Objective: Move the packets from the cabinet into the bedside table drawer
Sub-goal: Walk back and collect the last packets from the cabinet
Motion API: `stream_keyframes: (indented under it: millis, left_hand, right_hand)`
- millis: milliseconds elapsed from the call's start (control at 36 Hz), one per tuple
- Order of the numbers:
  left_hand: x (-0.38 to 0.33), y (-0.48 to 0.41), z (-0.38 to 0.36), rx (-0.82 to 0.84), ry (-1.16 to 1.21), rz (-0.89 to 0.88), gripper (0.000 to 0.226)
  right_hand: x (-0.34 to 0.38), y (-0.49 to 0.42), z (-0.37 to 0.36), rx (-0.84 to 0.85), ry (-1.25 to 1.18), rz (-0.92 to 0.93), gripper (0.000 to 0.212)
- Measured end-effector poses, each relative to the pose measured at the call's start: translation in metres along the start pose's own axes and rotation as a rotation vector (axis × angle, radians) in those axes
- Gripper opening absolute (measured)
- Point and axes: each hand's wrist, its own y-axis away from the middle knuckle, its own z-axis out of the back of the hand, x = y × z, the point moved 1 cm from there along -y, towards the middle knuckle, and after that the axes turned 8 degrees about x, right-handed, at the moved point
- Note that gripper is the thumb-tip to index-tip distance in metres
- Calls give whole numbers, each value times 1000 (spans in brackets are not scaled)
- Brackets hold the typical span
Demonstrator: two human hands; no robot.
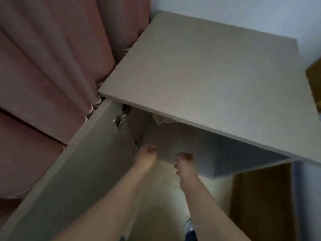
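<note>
I look down on a beige cabinet (199, 72) whose door (83, 162) stands swung open to the left. Out of its opening, below the top panel, juts a large grey-lavender packet (208, 150) shaped like a flat box. My left hand (146, 158) grips its near left edge with curled fingers. My right hand (185, 165) grips the near edge a little further right. A crumpled pale packet (161, 119) peeks out deeper inside, just under the top panel. The picture is blurred. No bedside table drawer is in view.
Pink curtains (48, 66) hang close on the left, touching the open door. A brown wooden piece (260, 197) stands at the lower right, another brown edge (314, 84) at the right border. Pale floor (165, 197) lies between my forearms.
</note>
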Motion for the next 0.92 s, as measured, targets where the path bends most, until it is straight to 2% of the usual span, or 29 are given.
stream_keyframes:
  millis: [167, 250, 306, 417, 500, 583, 722, 778, 917]
  left_hand:
    - [64, -122, -29, -41, -34, -58, 22]
    - [84, -171, -39, -22, -20, -125, 18]
    - [93, -192, -43, -50, -44, -174, 20]
    - [110, -203, -40, -111, -96, -224, 23]
    - [121, -197, -37, -133, -79, -215, 19]
    - [124, -193, -34, -122, -151, -224, 19]
    - [112, -203, -36, -127, -297, -257, 22]
    - [113, -206, -44, -134, -306, -265, 26]
    - [122, -213, -64, -62, -329, -314, 36]
  right_hand:
    - [-44, -120, -8, 2, 43, 52, 11]
    - [-64, -177, -8, -18, 142, 119, 32]
    - [-72, -202, -16, -93, 172, 156, 35]
    - [-78, -224, -31, -35, 272, 177, 32]
    - [-80, -226, -39, -8, 282, 252, 29]
    - [-79, -222, -39, 45, 291, 253, 27]
    - [-79, -232, -13, -33, 333, 294, 26]
    - [-82, -236, -1, -60, 360, 301, 19]
    - [-96, -248, 19, -105, 438, 307, 18]
